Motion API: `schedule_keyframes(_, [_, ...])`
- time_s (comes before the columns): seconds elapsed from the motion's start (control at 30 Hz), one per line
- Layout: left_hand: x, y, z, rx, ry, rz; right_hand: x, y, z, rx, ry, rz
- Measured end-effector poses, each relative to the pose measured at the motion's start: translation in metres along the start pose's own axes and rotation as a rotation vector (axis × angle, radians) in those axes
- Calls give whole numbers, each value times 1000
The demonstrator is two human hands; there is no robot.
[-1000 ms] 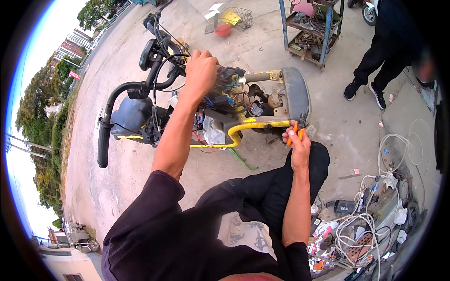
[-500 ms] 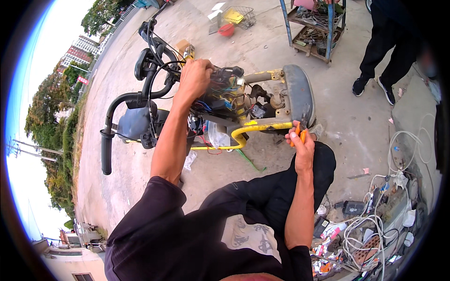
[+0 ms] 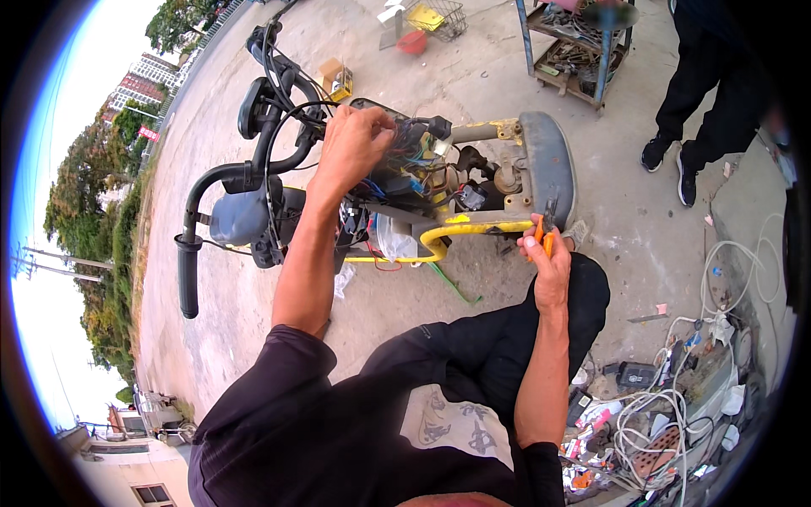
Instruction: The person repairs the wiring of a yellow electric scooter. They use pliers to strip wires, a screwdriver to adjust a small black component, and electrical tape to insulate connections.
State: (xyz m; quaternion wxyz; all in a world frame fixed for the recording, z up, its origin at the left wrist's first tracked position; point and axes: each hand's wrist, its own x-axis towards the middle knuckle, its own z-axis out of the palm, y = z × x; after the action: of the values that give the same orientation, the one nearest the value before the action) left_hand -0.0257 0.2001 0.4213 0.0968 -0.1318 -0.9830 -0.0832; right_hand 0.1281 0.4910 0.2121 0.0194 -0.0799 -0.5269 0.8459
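A stripped electric scooter with a yellow frame (image 3: 481, 228) stands before me, its wiring bundle (image 3: 405, 169) exposed between the black handlebar (image 3: 224, 175) and the grey rear body panel (image 3: 545, 165). My left hand (image 3: 356, 142) is over the handlebar end of the wiring. Its fingers are curled together, and whatever they pinch is hidden. Orange-handled pliers (image 3: 547, 241) are in my right hand (image 3: 549, 269), close to the rear end of the yellow tube. The pliers' dark jaws point away from me, toward the grey panel.
A blue-framed trolley (image 3: 574, 59) with metal parts stands at the back, beside a person in black trousers (image 3: 705, 106). A heap of scrap and white cable (image 3: 650, 422) lies at lower right. A cardboard box (image 3: 334, 76), red bowl (image 3: 412, 42) and wire basket (image 3: 448, 19) sit beyond the scooter.
My left hand has turned slightly and shifted a little to the right over the wiring. The right hand keeps the pliers in nearly the same place. The view has shifted slightly.
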Motion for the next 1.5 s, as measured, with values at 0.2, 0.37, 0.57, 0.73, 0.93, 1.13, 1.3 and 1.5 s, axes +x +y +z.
schedule_keyframes(0.2, [-2,-3,14,-16,146,59,1,1,2,-94,-28,7])
schedule_keyframes(0.37, [-6,3,25,80,294,141,3,2,4,-98,-41,12])
schedule_keyframes(0.57, [-22,0,35,169,506,215,-4,4,6,-27,-80,26])
schedule_keyframes(0.73, [-114,56,45,-353,348,282,-16,3,4,-37,-230,129])
schedule_keyframes(0.93, [-234,78,136,-1016,-369,-224,-54,-2,41,-168,-456,411])
schedule_keyframes(1.13, [-280,40,174,-1761,-645,-693,-90,59,87,-357,-395,439])
schedule_keyframes(1.3, [-300,-4,196,-1713,-605,-824,-99,87,121,-515,-469,410])
schedule_keyframes(1.5, [-308,-118,252,-1358,-151,-1115,-105,117,100,-451,-207,432])
